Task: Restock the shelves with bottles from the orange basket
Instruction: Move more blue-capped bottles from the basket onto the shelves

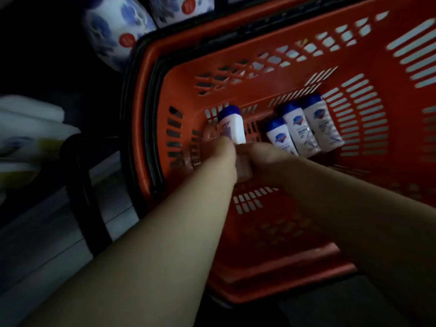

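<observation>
Bottles [297,128] bear blue shield logos; writing unreadable.

bottle labels [297,125] blurred, no legible text

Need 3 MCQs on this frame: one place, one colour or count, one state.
1. Where do the three loose bottles lie? A. on a shelf B. in the orange basket C. on the ground
2. Cap colour? A. red B. blue C. green
3. The fourth bottle is: A. gripped by the left hand B. lying flat C. capless

1B, side by side on the basket's floor; 2B, every cap is blue; 3A, it stands up from the left hand's fingers.
</observation>
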